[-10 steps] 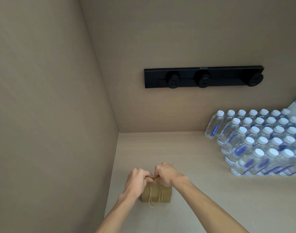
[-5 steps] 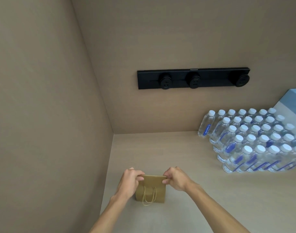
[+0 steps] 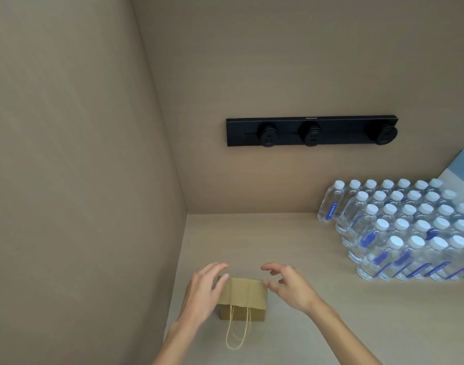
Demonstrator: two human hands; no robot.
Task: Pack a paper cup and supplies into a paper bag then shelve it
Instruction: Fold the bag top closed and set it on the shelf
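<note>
Paper bag (image 3: 242, 295): sitting folded shut on the shelf (image 3: 291, 246) (so nothing spills).
Hands: left hand (image 3: 203, 293) and right hand (image 3: 288, 285) are hovering open, gripping nothing.

No lettering before me can be read. The blue labels on the water bottles (image 3: 399, 227) carry white print, too small and blurred to make out. The black socket rail (image 3: 312, 131) on the back wall bears a tiny pale mark along its top edge, likewise illegible. The paper bag (image 3: 243, 299) between my hands shows no print.
</note>
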